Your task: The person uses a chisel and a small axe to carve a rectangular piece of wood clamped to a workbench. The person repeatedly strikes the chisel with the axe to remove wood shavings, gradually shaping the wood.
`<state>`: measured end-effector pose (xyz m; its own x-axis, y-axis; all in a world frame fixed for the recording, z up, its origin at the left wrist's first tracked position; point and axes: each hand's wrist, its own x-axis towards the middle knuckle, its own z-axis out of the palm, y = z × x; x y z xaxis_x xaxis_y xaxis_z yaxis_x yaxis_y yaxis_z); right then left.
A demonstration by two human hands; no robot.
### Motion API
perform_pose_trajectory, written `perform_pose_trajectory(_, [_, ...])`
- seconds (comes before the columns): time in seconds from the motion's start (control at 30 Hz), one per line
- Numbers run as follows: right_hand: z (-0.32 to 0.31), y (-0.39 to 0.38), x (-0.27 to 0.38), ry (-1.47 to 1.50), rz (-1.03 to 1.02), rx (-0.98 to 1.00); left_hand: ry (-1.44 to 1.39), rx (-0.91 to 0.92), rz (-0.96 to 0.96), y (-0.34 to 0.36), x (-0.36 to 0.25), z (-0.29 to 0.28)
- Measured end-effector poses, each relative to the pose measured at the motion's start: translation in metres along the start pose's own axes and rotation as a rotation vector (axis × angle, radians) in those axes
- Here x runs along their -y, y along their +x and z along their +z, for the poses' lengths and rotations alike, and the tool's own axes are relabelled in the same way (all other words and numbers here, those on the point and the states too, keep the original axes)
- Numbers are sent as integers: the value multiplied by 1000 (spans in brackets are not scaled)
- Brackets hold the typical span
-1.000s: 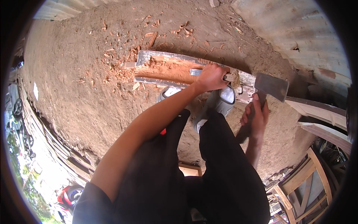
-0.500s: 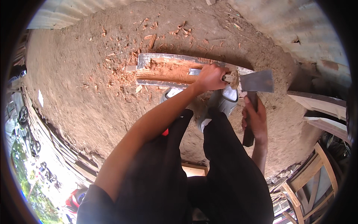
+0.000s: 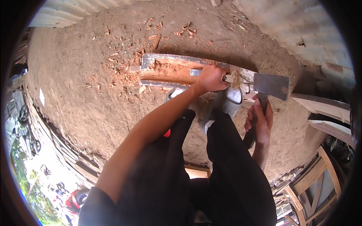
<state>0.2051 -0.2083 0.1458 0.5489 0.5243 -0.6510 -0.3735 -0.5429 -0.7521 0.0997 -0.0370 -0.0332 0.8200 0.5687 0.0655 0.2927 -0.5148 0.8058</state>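
Clearly, with the chisel (image 3: pixel 226 78) clenched in the left hand (image 3: pixel 211 78) on the log (image 3: pixel 169 71), knuckles could be struck if the hatchet (image 3: pixel 270 86), gripped by the right hand (image 3: pixel 259 122), lands off-centre

Open, bare earthen ground (image 3: pixel 94 98) to the left of the long reddish hewn timber (image 3: pixel 169 71), strewn only with flat orange wood chips (image 3: pixel 128 56); free passage there. Beyond the timber, more clear dirt up to the grey corrugated metal wall (image 3: pixel 301 34). Right side crowded: pale stacked planks (image 3: pixel 324 109) and a wooden frame (image 3: pixel 316 177) closing in just beside the right hand (image 3: pixel 260 122) gripping the grey-bladed hatchet (image 3: pixel 271 84). Near side blocked by black-trousered legs (image 3: pixel 226 169) and grey boot (image 3: pixel 226 103), tight against the left hand (image 3: pixel 211 77) on the wooden-handled chisel (image 3: pixel 226 78).
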Motion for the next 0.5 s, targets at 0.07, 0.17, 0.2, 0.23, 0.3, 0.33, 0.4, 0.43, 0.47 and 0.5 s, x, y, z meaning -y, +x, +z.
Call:
perform_pose_trajectory(0.07, [-2, -4, 4, 11, 17, -20, 23, 38, 48, -6, -3, -1])
perform_pose_trajectory(0.17, [-6, -9, 4, -29, 3, 8, -9, 74, 93, -12, -8, 0])
perform_pose_trajectory(0.2, [-7, -10, 5, -33, 7, 16, -31, 83, 104, -11, -10, -1])
perform_pose_trajectory(0.23, [-8, -10, 5, -33, 3, 25, -109, 40, 104, -7, -14, 0])
perform_pose_trajectory(0.3, [-9, -11, 5, -35, 1, 38, -135, -27, 39, 0, -14, 3])
perform_pose_trajectory(0.33, [-8, -11, 4, -38, -2, 36, -148, -59, 7, 3, -12, 2])
perform_pose_trajectory(0.4, [-5, -11, 1, -42, -8, 23, -166, -95, -6, 5, -10, 2])
perform_pose_trajectory(0.43, [0, -9, -4, -84, -19, -1, -175, -112, -12, 7, -10, 2])
perform_pose_trajectory(0.47, [6, -8, -11, -124, -31, -26, -182, -117, -5, 7, -7, 4])
perform_pose_trajectory(0.5, [9, -7, -14, -164, -43, -52, -190, -122, 1, 7, -6, 5])
